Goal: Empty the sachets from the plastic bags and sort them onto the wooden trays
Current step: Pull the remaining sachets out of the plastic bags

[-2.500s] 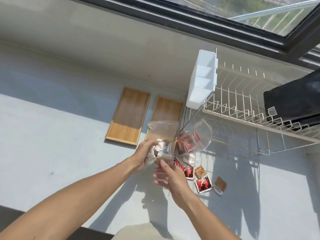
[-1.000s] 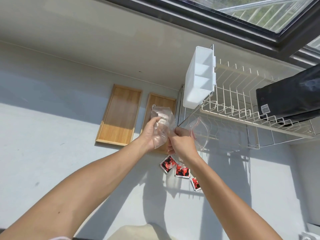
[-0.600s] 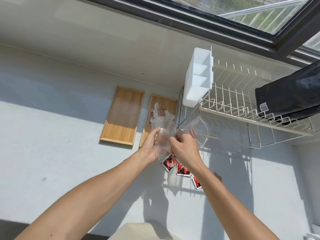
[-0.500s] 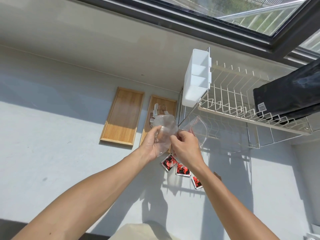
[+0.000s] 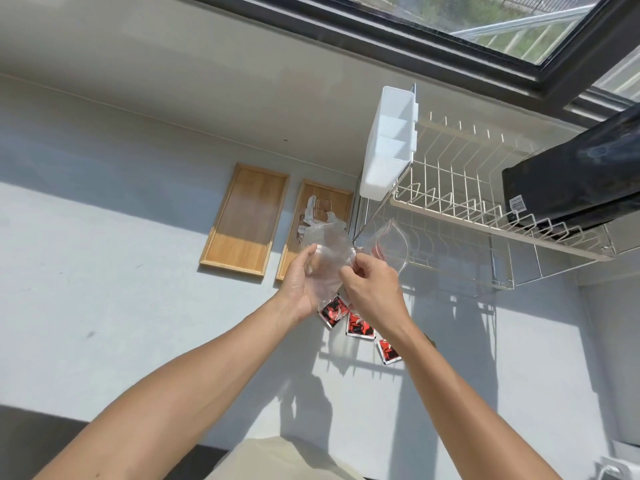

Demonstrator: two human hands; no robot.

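Both hands meet near the middle of the view, over the near end of the right tray (image 5: 341, 199). The left hand (image 5: 299, 285) cups a crumpled clear bag (image 5: 330, 251) from its 9 o'clock side, fingers curled round it. The right hand (image 5: 372, 285) pinches the same bag from 3 o'clock with thumb and fingertips; whether it also grips the second bag (image 5: 394, 244), a clear one with a red zip strip that stands up at 1 o'clock from that hand, I cannot tell.

Pale sachets (image 5: 315, 213) lie on the right tray, at 12 o'clock from the hands. The left tray (image 5: 246, 220) sits just beside it, at 10 o'clock, bare wood. Red sachets (image 5: 358, 325) lie on the table (image 5: 121, 306) at 6 o'clock from the hands, partly under the right wrist, apart from both trays.

At 2 o'clock stands a wire dish rack (image 5: 467, 209) with a white caddy (image 5: 386, 143) hung on its left end and a black object (image 5: 575, 181) resting on it at the right.
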